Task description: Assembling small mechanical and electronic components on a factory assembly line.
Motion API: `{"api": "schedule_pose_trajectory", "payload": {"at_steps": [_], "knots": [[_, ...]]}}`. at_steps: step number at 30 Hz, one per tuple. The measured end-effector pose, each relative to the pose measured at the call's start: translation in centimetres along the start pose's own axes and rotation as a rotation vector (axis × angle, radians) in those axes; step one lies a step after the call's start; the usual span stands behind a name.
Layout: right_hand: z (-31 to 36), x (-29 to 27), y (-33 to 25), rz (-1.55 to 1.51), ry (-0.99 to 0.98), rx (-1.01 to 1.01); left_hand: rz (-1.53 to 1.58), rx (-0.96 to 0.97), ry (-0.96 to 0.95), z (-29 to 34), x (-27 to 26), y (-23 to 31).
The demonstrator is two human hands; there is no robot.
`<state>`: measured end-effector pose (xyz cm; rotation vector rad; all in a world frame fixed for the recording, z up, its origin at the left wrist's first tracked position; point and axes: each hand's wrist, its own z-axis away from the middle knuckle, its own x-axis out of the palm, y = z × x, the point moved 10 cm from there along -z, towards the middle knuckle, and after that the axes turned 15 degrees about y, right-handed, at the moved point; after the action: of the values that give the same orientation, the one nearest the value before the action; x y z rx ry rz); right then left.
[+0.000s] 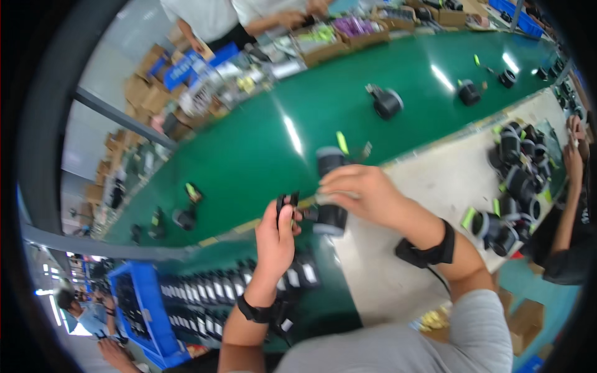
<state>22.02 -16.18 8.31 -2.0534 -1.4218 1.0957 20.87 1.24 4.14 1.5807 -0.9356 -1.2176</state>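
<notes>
- Handling a piece, I judge: my left hand's [277,244] fingers pinch a small black part [282,206], the black cylinder [331,219] just right.
- Right hand's [371,198] fingers blur beside it; pinching, I cannot tell.
- Next calls for steady left fingers.

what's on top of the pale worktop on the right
A heap of black cylindrical items with lime-green tags lies toward the worktop's right side. Whatever is beneath the heap is covered; the right hand and forearm hide another stretch.
</notes>
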Motion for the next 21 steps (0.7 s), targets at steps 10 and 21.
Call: {"api": "schedule_pose_trajectory", "payload": {"at_steps": [10,21], "knots": [[-3.8,6.1,15.9,0.444,-0.318,-0.076,-0.693,0.434,0.372,-9.7,-8.1,-2.9],[4.9,5.3,9.9,-0.627,-0.291,0.912,0.151,-0.288,-0.293,3.8,5.2,-4.3]]}}
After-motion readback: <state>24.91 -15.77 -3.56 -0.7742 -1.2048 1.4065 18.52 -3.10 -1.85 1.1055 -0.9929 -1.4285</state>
